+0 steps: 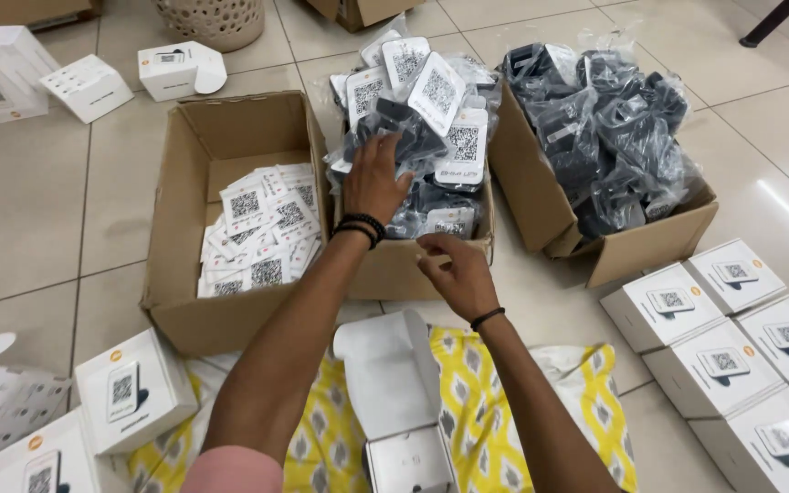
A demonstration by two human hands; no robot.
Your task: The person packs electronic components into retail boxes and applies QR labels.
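**Both hands at the middle carton of bagged devices**

My left hand (378, 178) reaches into the middle cardboard box (394, 265), fingers spread wide and pressed onto the heap of bagged devices (431, 137), dark units in clear plastic with white code cards. Whether it grips one, I cannot tell. My right hand (458, 274) hovers at the box's near rim, fingers loosely curled and narrow, holding nothing that I can see. An open white carton (399, 402) lies on the yellow patterned cloth (486, 411) just below my forearms, lid raised. To the left stands a box of printed code cards (257, 224); to the right, a box of black bagged parts (595, 137). Closed white cartons (732, 338) are stacked at far right.
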